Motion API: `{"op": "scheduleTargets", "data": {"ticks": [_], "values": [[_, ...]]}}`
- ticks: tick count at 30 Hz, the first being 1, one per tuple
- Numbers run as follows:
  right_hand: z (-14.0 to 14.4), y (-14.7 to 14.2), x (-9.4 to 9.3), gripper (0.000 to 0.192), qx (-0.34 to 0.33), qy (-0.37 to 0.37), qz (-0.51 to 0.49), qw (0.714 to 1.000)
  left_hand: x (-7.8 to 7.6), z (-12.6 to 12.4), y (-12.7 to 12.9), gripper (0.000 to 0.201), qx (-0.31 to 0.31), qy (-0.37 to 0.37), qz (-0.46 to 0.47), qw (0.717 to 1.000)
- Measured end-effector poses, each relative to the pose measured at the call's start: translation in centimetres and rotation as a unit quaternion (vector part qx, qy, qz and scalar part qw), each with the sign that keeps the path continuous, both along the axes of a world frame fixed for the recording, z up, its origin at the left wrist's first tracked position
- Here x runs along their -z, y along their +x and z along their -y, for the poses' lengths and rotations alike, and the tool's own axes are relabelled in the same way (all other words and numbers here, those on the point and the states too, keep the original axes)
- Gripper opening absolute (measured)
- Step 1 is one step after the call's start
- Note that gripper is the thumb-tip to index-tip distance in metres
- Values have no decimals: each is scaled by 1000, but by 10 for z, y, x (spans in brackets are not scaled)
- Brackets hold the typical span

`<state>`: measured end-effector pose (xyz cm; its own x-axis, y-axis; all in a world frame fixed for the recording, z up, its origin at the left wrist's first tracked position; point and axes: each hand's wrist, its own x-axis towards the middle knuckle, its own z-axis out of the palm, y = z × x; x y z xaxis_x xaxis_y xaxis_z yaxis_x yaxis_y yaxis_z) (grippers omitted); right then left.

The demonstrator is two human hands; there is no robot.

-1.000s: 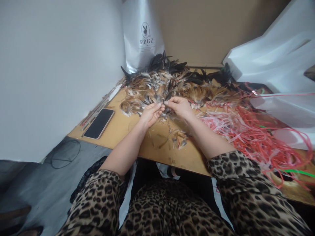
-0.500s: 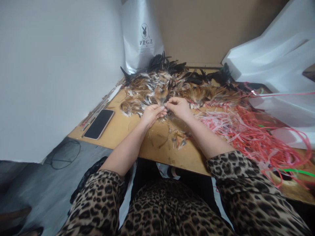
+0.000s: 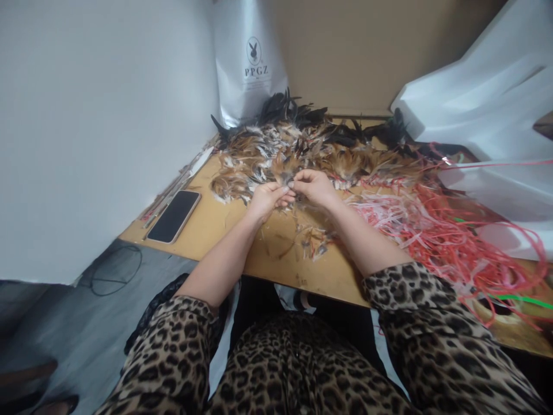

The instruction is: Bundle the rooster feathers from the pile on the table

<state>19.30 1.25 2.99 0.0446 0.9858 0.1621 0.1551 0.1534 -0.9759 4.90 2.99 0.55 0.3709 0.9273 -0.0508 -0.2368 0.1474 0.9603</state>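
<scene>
My left hand (image 3: 270,199) and my right hand (image 3: 316,185) meet over the table, fingertips pinched close together. Between them they grip a small brown feather (image 3: 284,167) with a greyish, fluffy base; its tip points away from me. It may be more than one feather, as the fingers cover the lower end. Just beyond my hands spreads a heap of brown, white and black feathers (image 3: 246,147). Loose feather scraps (image 3: 315,241) lie on the tabletop nearer to me.
A tangle of red and pink plastic strips (image 3: 415,225) covers the right side. A phone (image 3: 175,217) lies at the left edge of the wooden table (image 3: 268,253). Behind stands a silvery-white printed bag (image 3: 254,86); white plastic sheeting (image 3: 470,104) rises at the right. A tape roll (image 3: 495,314) sits lower right.
Both hands stay nearly in place, still pinched on the feather. The right hand has shifted very slightly to the right; the rest looks the same.
</scene>
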Motion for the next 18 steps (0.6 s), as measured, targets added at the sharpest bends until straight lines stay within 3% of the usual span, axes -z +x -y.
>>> {"op": "scheduleTargets", "data": {"ticks": [5,9,18], "values": [[2,12,-9,20,-37,-9,103,994,-1,-6,-5,15,-43,-17,36,998],[3,22,-10,13,-87,-16,258,962,-2,-11,-9,13,-82,-37,55,994],[2,0,13,17,-18,49,417,907,2,-15,-11,13,-98,-38,84,991]]}}
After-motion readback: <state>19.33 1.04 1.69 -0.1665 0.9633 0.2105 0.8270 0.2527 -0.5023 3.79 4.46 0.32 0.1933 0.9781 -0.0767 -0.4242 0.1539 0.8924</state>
